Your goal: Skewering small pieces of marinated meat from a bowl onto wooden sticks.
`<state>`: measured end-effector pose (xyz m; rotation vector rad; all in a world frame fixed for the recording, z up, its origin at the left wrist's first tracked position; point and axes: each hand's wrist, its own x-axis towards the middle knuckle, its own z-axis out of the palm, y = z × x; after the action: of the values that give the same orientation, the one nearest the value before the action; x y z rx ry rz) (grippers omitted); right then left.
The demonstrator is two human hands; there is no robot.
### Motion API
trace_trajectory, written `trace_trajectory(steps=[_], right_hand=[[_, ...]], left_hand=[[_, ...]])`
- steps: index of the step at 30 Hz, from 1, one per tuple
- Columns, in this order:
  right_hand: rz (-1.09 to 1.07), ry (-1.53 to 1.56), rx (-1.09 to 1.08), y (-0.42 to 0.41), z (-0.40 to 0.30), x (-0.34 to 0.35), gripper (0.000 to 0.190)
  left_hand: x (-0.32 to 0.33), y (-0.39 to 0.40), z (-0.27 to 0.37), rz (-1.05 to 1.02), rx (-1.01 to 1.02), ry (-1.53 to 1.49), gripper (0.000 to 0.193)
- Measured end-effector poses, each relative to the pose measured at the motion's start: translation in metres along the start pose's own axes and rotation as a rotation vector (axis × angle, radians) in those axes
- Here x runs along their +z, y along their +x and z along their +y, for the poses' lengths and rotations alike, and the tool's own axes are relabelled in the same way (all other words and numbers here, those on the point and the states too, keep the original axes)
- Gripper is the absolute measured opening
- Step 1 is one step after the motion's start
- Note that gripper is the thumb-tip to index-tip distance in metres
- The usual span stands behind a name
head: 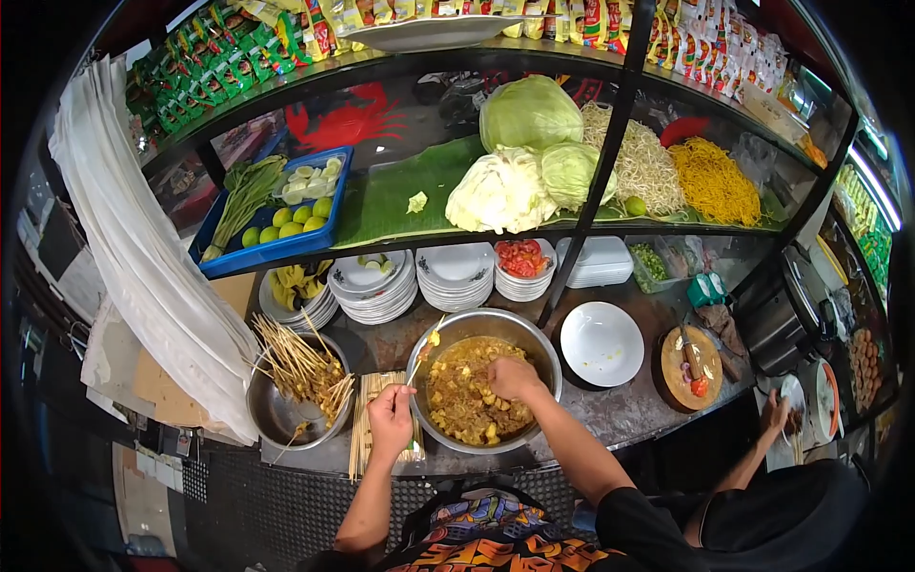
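My left hand (391,422) holds a thin wooden skewer (422,355) upright at the left rim of a large steel bowl; small meat pieces are on the skewer's upper part. Inside that bowl (547,343), my right hand (514,378) reaches into the yellow-brown marinated meat (457,400), its fingertips hidden, so what they grip is unclear. Bare skewers (361,436) lie in a pile just left of the bowl, partly behind my left hand. Further left, a smaller steel bowl (266,422) holds many loaded meat skewers (307,365), their sticks pointing up and left.
Behind the bowls stand stacked plates (377,300). To the right are a white bowl (602,343) and a round chopping board (675,357) with a knife. A shelf above holds cabbage (532,114), noodles and a blue tray (271,250). A co-worker's arm (750,450) is at the far right.
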<state>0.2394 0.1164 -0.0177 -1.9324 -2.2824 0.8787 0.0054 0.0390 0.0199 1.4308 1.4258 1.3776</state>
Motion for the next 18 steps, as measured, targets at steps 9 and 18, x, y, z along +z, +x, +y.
trace_trajectory(steps=[9,18], right_hand=[[0.141,0.007,-0.06,0.001,0.012,-0.009,0.032],[0.047,-0.116,0.028,0.007,-0.016,0.007,0.027]], left_hand=[[0.001,-0.005,-0.019,-0.014,-0.051,-0.06,0.022],[0.034,-0.015,-0.001,-0.051,-0.218,-0.248,0.019]])
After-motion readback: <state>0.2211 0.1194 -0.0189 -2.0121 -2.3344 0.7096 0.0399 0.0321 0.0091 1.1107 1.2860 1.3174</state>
